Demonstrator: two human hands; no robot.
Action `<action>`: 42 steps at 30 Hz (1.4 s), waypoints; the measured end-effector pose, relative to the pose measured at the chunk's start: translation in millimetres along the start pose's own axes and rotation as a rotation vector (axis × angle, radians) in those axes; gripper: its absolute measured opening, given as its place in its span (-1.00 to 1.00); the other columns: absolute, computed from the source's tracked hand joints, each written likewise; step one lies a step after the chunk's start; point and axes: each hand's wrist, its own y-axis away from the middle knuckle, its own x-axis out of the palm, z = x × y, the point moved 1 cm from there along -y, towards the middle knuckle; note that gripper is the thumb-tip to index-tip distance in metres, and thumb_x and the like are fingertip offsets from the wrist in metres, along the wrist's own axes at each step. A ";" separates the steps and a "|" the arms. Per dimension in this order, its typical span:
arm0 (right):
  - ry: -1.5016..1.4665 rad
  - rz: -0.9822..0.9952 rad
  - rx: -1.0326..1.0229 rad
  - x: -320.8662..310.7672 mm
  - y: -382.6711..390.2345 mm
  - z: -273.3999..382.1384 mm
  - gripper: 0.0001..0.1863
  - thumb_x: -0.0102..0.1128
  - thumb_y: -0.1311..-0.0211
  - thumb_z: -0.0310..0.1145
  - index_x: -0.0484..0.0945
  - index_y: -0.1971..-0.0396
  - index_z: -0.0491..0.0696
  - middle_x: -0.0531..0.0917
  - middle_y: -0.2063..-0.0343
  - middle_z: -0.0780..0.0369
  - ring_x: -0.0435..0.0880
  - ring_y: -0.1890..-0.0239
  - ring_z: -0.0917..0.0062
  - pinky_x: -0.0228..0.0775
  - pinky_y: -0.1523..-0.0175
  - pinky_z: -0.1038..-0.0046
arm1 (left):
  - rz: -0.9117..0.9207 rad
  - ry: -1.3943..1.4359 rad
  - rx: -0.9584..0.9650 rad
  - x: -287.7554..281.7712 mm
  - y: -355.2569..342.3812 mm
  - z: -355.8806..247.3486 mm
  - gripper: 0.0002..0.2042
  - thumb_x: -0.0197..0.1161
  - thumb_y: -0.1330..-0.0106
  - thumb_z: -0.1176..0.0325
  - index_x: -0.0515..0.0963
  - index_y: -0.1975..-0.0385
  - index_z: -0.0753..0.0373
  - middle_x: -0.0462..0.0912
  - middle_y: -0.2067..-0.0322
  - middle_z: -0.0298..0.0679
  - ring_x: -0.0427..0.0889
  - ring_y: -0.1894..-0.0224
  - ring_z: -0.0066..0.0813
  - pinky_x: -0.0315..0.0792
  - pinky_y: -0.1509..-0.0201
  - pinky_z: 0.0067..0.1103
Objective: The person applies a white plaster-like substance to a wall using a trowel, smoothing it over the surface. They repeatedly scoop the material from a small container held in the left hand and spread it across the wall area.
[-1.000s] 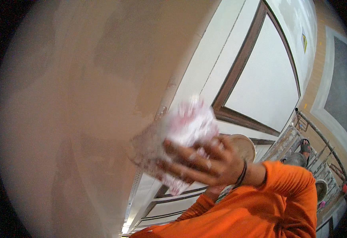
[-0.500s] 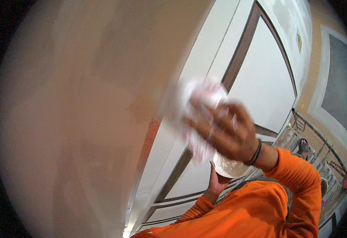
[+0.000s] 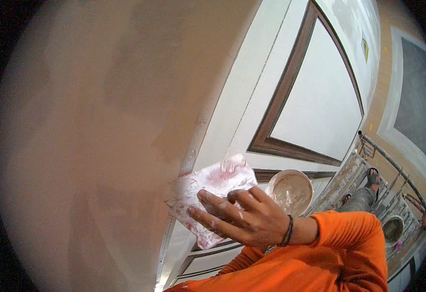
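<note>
My right hand [image 3: 244,216] lies across a rectangular pink pad [image 3: 225,175], sponge or folded cloth, smeared with white paste. Its fingers press the pad against the wall's edge, beside a perforated metal corner strip [image 3: 166,233]. A dark band circles the right wrist. Behind that wrist, a round white bowl [image 3: 308,187] hangs tilted, its inside coated with wet, pale residue. My left hand is hidden behind the right one; only its orange sleeve [image 3: 235,263] shows. The bowl stays up off the floor where that hand gripped it a moment ago.
A smooth beige wall [image 3: 86,126] fills the left side. Beyond its edge is a white surface with brown-framed panels [image 3: 320,92]. Below right, a plank platform [image 3: 330,194] with a metal rail [image 3: 393,165] carries my sandalled foot [image 3: 372,180] and a bucket [image 3: 393,228].
My right hand has swept down and left with the pad, from a blur to the wall edge. The bowl now shows its open top, and my left hand has gone out of sight.
</note>
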 end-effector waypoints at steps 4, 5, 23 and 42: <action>0.195 -0.342 0.036 -27.9 -31.5 -50.4 -0.50 0.24 -0.22 -0.07 0.49 -0.20 0.37 0.51 -0.24 0.27 0.51 0.22 0.47 0.35 0.16 0.48 | 0.014 -0.061 0.057 6.3 10.1 -6.2 -0.17 -0.15 -0.31 -0.40 0.07 -0.43 0.06 0.18 -0.39 -0.12 0.17 -0.41 -0.05 0.06 -0.46 -0.01; 0.228 -0.392 0.066 -33.7 -36.0 -65.9 -0.49 0.28 -0.17 -0.05 0.51 -0.17 0.42 0.51 -0.24 0.30 0.50 0.20 0.45 0.29 0.13 0.46 | -0.022 -0.023 0.040 -0.8 12.5 -6.0 -0.17 -0.15 -0.31 -0.40 0.07 -0.43 0.06 0.18 -0.39 -0.12 0.17 -0.42 -0.05 0.06 -0.46 -0.01; 0.496 -0.353 0.164 -36.2 -75.5 -101.2 -0.47 0.23 -0.17 -0.24 0.51 -0.20 0.14 0.45 -0.26 0.20 0.55 0.07 0.37 0.51 0.06 0.38 | 0.022 -0.018 -0.006 -16.3 -7.8 -16.0 -0.23 -0.19 -0.37 -0.35 0.07 -0.43 0.04 0.19 -0.39 -0.14 0.22 -0.39 -0.07 0.12 -0.44 -0.03; 0.380 -0.257 -0.328 35.7 -24.3 -125.4 -0.56 0.15 -0.10 -0.12 0.54 -0.05 0.41 0.53 -0.09 0.47 0.37 -0.15 0.44 0.33 -0.14 0.24 | -0.010 -0.048 -0.017 -17.4 -1.0 -22.5 -0.21 -0.33 -0.40 -0.36 0.02 -0.42 0.15 0.25 -0.35 -0.15 0.27 -0.38 -0.19 0.20 -0.43 -0.16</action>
